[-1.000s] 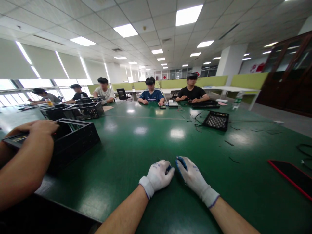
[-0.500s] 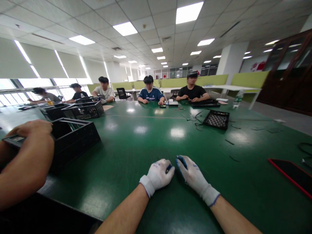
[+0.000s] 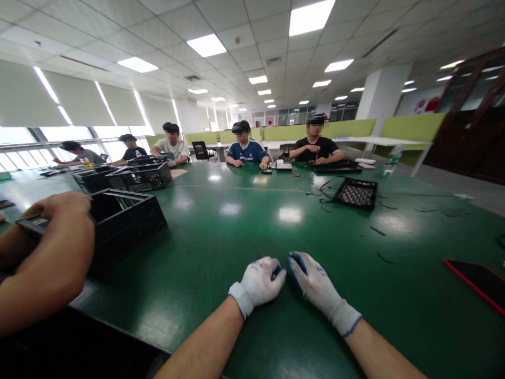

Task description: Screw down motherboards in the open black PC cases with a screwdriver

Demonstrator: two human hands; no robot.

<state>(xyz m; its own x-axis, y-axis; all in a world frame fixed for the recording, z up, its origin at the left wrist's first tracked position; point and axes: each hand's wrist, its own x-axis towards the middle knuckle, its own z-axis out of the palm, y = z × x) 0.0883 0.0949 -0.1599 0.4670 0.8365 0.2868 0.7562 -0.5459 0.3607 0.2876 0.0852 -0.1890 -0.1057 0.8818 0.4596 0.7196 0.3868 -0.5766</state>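
Both my hands rest on the green table (image 3: 221,231), close together, in white work gloves with blue palms. My left hand (image 3: 261,281) is curled, its thumb near the bent fingers. A small dark spot shows between thumb and forefinger, and I cannot make out whether something is held there. My right hand (image 3: 315,281) lies on its side, slightly bent, with thumb and fingers apart and nothing visible in it. A narrow strip of tabletop separates the two hands.
Left, a co-worker's bare arm (image 3: 67,242) reaches over an open black computer case (image 3: 130,223). More cases stand behind. A black perforated tray (image 3: 356,193) and cables lie ahead right, near a plastic bottle (image 3: 392,159). A red-edged black pad (image 3: 479,284) lies right. Several people sit around the table.
The view has turned slightly left, so the scene sits a little further right. My hands keep their pose. Across the table, the person in black has raised a hand holding a thin tool.
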